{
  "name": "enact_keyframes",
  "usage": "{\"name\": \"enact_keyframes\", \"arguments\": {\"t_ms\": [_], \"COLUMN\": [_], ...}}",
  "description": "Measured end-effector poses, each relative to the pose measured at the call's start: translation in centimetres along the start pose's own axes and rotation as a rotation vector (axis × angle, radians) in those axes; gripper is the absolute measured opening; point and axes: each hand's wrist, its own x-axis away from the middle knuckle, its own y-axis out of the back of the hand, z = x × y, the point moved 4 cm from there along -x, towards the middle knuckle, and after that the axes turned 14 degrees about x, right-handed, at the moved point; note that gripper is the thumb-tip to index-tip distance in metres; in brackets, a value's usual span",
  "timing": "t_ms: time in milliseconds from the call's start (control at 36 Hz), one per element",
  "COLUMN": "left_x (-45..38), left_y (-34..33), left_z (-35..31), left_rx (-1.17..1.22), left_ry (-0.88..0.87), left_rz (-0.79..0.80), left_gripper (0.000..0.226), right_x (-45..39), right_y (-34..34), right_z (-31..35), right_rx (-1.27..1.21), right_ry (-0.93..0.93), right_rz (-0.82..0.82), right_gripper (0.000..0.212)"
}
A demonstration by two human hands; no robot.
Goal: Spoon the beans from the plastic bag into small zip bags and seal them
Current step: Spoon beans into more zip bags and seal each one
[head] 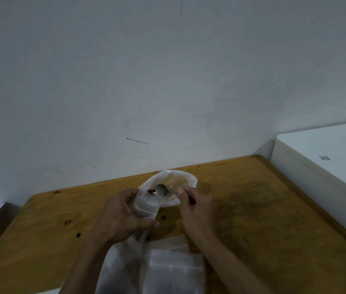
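Beans (151, 190) sit at the spoon (161, 190) tip — at three o'clock of the left hand (121, 217), which clasps the small zip bag (146, 205) mouth-up. Right hand (197, 211) pinches the handle, spoon lying nine-to-three over the plastic bag (176, 183) on the tabletop (252, 198).

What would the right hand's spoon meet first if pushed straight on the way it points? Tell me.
The right hand points the spoon leftward, so it would probably meet the mouth of the small zip bag held in the left hand. Depth is unclear.
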Motion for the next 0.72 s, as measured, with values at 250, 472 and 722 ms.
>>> {"name": "enact_keyframes", "arguments": {"t_ms": [250,472,722], "left_x": [0.0,-0.2,-0.3], "left_y": [-0.3,-0.2,-0.1], "left_z": [-0.3,-1.0,-1.0], "left_rx": [-0.004,-0.016,0.006], "left_ry": [-0.024,-0.063,-0.066], "left_rz": [0.018,0.002,0.017], "left_gripper": [0.122,0.112,0.104], "right_x": [0.5,0.7,0.8], "right_y": [-1.1,-1.3,-1.3], "right_z": [-1.0,-1.3,-1.5], "right_rx": [-0.245,-0.433,-0.528], "right_ry": [-0.382,-0.583,-0.670], "right_rz": [0.104,0.146,0.159], "right_gripper": [0.018,0.014,0.014]}}
